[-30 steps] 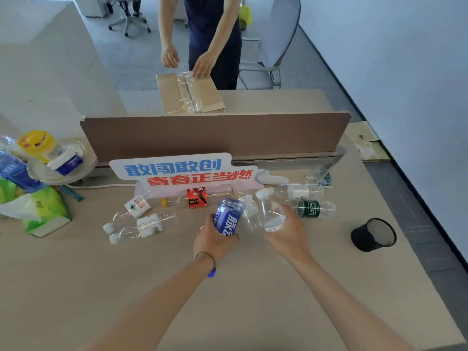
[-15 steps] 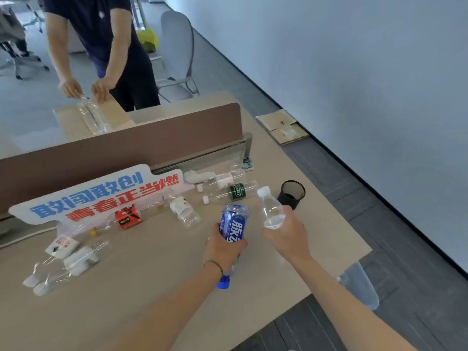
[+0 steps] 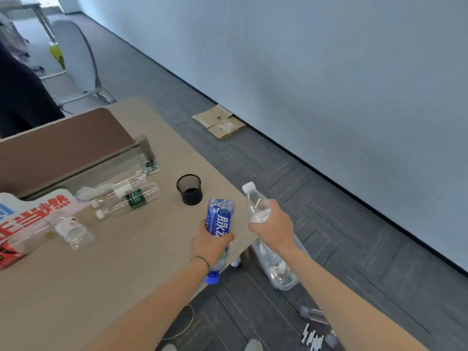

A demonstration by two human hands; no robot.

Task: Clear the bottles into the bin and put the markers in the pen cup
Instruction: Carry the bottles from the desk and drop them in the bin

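Note:
My left hand point(image 3: 211, 243) grips a blue-labelled bottle point(image 3: 219, 219), held upside down with its blue cap pointing at me. In my right hand point(image 3: 274, 228) is a clear bottle point(image 3: 255, 205) with a white cap, upright, past the desk's right edge. Below my right forearm a clear plastic bin point(image 3: 279, 271) with bottles inside stands on the floor. A black mesh pen cup point(image 3: 190, 190) stands on the desk just left of my hands. Two clear bottles point(image 3: 131, 198) lie near the divider, and a short clear bottle point(image 3: 73, 230) lies further left. No markers show.
A brown divider point(image 3: 65, 143) runs along the desk's back, with a red and blue sign point(image 3: 30, 214) in front. Flattened cardboard point(image 3: 219, 121) lies on the grey floor by the wall. A person in dark clothes point(image 3: 22, 97) and a grey chair point(image 3: 76, 62) are beyond the desk.
My view has swung right, past the desk's edge. Both hands have carried their bottles rightward, and the floor bin has come into sight beneath my right arm.

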